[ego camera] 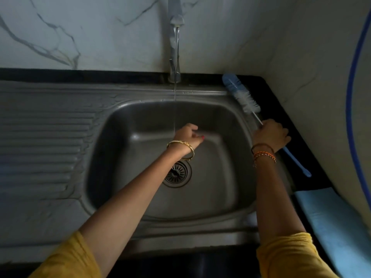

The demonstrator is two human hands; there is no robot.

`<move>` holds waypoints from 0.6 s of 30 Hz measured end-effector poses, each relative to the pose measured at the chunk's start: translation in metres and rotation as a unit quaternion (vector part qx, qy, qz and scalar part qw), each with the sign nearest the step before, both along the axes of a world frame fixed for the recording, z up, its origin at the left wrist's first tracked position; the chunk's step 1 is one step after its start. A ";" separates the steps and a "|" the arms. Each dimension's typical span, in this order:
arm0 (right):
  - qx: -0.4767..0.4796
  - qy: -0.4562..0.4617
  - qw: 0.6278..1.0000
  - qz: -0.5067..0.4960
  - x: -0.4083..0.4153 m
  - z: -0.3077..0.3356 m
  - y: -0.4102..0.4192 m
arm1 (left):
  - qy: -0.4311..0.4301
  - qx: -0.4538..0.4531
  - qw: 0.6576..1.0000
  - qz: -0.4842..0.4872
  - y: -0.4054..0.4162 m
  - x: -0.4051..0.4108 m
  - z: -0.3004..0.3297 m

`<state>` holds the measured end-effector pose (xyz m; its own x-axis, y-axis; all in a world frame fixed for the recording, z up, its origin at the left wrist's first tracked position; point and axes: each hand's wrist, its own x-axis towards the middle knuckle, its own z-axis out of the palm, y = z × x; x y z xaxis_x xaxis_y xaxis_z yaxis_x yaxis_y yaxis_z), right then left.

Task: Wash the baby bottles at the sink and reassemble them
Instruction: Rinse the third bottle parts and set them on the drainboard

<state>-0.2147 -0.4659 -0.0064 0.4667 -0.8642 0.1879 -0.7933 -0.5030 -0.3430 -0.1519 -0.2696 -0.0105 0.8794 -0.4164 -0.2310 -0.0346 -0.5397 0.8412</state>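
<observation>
Going left to right: the ribbed drainboard [46,137] on the left has nothing on it that I can make out. Then the sink [112,121], with the tap [174,37] running a thin stream of water [175,97] into it. The left hand [187,136] is out over the basin right at the stream, fingers curled in. It's blurry there, so I can't tell if it's holding something small or just rinsing.

No bottles in view anywhere, which is odd given the job. Maybe they're out of shot.

On the right, the right hand [270,135] is wrapped around the bottle brush [244,97] at its wire stem, just below the bristles. The bristle end points toward the back corner and the blue handle sticks out behind the wrist, lying along the dark bench [285,109]. A light blue cloth [329,221] sits on the bench nearer the person.

Handling-wise I'd guess the brush is light, with a bendy wire neck and soft bristles, slippery when wet. Grabbing further down the plastic handle would probably give more control than the wire.
</observation>
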 end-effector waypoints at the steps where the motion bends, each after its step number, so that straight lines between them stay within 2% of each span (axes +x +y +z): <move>1: 0.003 -0.011 1.000 0.013 0.000 0.001 0.001 | 0.011 -0.016 1.000 0.011 0.002 0.001 0.001; 6: -0.038 -0.077 0.988 0.125 0.006 0.006 0.021 | 0.008 -0.089 0.994 0.061 0.018 0.006 0.010; 8: -0.059 -0.109 0.976 0.181 0.008 0.005 0.036 | 0.017 -0.145 0.982 0.117 0.029 0.011 0.016; 10: -0.071 -0.139 0.959 0.238 0.010 0.003 0.050 | 0.082 -0.245 0.946 0.196 0.042 0.020 0.024; 13: -0.077 -0.139 0.940 0.300 0.014 -0.002 0.064 | 0.197 -0.368 0.864 0.280 0.060 0.037 0.033; 15: -0.077 -0.135 0.937 0.312 0.016 -0.004 0.067 | 0.232 -0.389 0.834 0.315 0.071 0.046 0.034; 18: -0.083 -0.152 0.934 0.312 0.017 -0.003 0.067 | 0.237 -0.422 0.808 0.337 0.080 0.061 0.037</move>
<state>-0.1982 -0.3990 -0.0093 0.7730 -0.3889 0.5012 -0.2069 -0.9014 -0.3803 -0.0907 -0.1898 0.0266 0.8686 -0.0653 -0.4913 0.4611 0.4696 0.7529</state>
